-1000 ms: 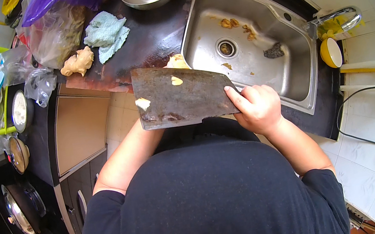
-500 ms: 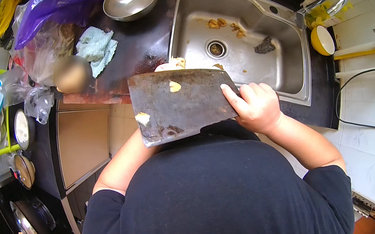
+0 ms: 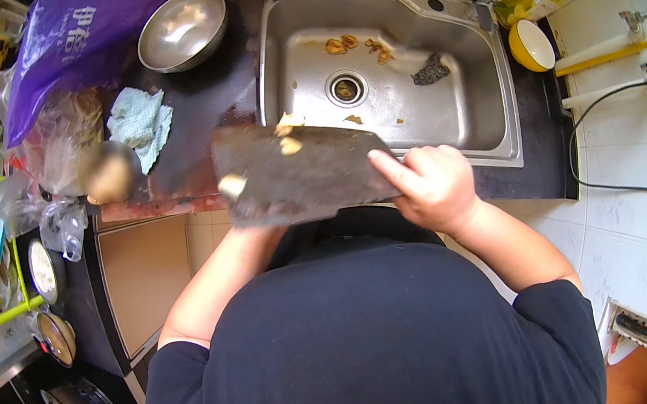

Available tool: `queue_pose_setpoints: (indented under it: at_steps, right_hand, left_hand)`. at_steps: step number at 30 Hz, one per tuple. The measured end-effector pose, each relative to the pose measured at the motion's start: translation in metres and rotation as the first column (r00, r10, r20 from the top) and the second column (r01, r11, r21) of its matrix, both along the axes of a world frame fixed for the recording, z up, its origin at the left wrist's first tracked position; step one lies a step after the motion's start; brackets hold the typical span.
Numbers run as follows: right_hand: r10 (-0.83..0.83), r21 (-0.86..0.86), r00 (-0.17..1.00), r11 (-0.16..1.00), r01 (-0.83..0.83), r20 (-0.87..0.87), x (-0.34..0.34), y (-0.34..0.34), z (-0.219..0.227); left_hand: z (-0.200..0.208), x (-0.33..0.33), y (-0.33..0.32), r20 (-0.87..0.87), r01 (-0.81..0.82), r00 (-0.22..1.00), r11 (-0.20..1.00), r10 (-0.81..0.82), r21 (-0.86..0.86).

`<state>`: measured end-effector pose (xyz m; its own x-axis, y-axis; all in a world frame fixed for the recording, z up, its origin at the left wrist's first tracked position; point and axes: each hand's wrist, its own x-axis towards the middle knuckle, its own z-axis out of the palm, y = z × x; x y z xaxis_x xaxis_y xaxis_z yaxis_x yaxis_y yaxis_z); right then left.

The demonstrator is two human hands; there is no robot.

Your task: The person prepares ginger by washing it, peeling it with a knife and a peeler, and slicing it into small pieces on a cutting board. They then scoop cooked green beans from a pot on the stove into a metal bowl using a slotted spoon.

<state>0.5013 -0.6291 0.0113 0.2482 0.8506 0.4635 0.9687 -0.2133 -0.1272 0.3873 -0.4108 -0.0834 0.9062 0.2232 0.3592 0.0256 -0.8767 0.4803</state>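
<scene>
A broad, dark cleaver [image 3: 318,170] is held level in front of my body, its blade slightly blurred. My right hand [image 3: 438,189] is closed round its handle end, the index finger stretched along the blade. Pale yellow pieces stick to the blade face: one bit [image 3: 290,145] near the far edge and another [image 3: 232,186] at the left end. A further pale bit [image 3: 289,121] shows just past the far edge. My left hand [image 3: 262,235] reaches under the blade; only the part by its wrist shows, and the fingers and anything in them are hidden.
Beyond the cleaver is a steel sink [image 3: 485,87] with brown peelings [image 3: 379,49] and a dark scouring pad [image 3: 430,70]. On the dark counter stand a metal bowl [image 3: 183,32], a pale blue cloth [image 3: 139,124] and a purple bag [image 3: 75,47]. A yellow bowl [image 3: 530,46] sits by the tap.
The view has shifted a little, moving the counter and sink leftward. The cleaver blade has tilted and blurred; less of the pale food behind its far edge shows. My right hand keeps its grip.
</scene>
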Motion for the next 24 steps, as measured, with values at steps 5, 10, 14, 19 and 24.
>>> queue_pose_setpoints:
  at_steps: [5, 10, 14, 19, 24]
  right_hand:
    - [0.039, 0.032, 0.998, 0.999, -0.041, 0.047, -0.007, -0.004, 0.001]
    - [0.032, 0.023, 0.994, 0.999, -0.035, 0.103, -0.005, -0.010, 0.008]
    - [0.019, 0.056, 0.996, 0.998, -0.024, 0.090, -0.003, -0.011, 0.010]
    - [0.020, 0.073, 0.994, 0.997, -0.028, 0.109, -0.002, -0.011, 0.011]
    - [0.021, 0.064, 0.992, 0.997, -0.029, 0.126, -0.002, -0.012, 0.011]
  left_hand:
    - [0.044, -0.003, -0.007, 0.243, 0.123, 0.942, -0.434, -0.233, -0.893]
    - [0.049, 0.001, -0.011, 0.224, 0.081, 0.947, -0.502, -0.231, -0.861]
    - [0.051, 0.002, -0.015, 0.212, 0.073, 0.951, -0.501, -0.226, -0.862]
    - [0.050, 0.003, -0.017, 0.205, 0.069, 0.954, -0.503, -0.221, -0.862]
    - [0.050, 0.005, -0.018, 0.212, 0.072, 0.953, -0.518, -0.216, -0.852]
